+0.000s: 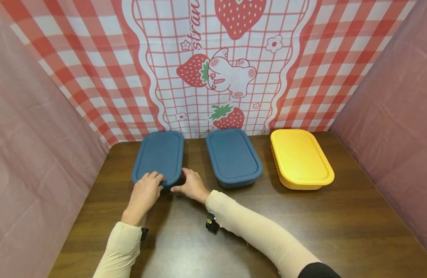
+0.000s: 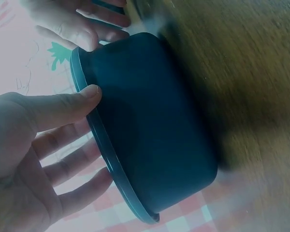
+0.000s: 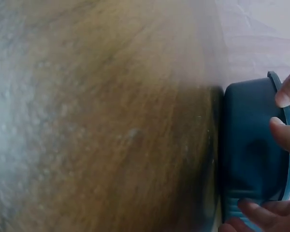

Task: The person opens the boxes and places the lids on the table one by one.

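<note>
A dark blue food container (image 1: 161,154) with a flat lid stands on the table at the left. My left hand (image 1: 144,195) is at its near edge, fingers over the lid (image 2: 117,166) and thumb against the rim in the left wrist view. At the near right corner, my right hand (image 1: 192,187) grips the container, its thumb at the front rim and its fingers along the ribbed side wall (image 3: 234,203). The lid lies level on the container, which sits on the tabletop. Both thumbs are close together at the front.
A second blue lidded container (image 1: 234,156) stands in the middle, and a yellow one (image 1: 301,156) at the right. Behind them hangs a red checked strawberry cloth (image 1: 123,77). Pink curtains (image 1: 387,116) flank the brown wooden table (image 1: 303,224).
</note>
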`<control>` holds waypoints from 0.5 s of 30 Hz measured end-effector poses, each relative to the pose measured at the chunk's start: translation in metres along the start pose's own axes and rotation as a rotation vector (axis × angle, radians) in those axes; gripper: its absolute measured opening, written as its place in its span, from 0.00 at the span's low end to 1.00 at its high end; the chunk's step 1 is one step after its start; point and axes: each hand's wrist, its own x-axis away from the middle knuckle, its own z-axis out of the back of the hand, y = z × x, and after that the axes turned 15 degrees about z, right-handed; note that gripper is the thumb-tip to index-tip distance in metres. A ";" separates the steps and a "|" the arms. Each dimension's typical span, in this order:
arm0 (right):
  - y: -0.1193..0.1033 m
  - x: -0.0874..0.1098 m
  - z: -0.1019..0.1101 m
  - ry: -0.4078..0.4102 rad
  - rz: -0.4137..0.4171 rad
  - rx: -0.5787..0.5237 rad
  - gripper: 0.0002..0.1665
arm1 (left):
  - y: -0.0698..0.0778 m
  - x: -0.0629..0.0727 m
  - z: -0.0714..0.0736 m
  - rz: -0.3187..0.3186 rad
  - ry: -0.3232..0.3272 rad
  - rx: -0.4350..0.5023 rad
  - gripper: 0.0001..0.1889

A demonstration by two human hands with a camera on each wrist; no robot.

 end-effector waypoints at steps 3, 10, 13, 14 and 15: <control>0.000 0.000 -0.002 -0.002 -0.001 0.024 0.53 | 0.000 0.000 0.000 -0.006 -0.001 -0.003 0.10; -0.004 -0.001 -0.007 0.026 0.022 0.064 0.53 | -0.001 0.000 0.002 -0.013 -0.002 -0.004 0.09; -0.005 -0.002 -0.008 0.039 0.018 0.073 0.53 | -0.001 0.001 0.001 -0.019 0.005 -0.003 0.09; -0.005 -0.002 -0.009 0.041 0.015 0.078 0.53 | -0.002 0.001 0.001 -0.021 0.008 -0.003 0.09; -0.006 -0.002 -0.009 0.045 0.010 0.082 0.53 | -0.002 0.001 0.001 -0.023 0.010 -0.003 0.09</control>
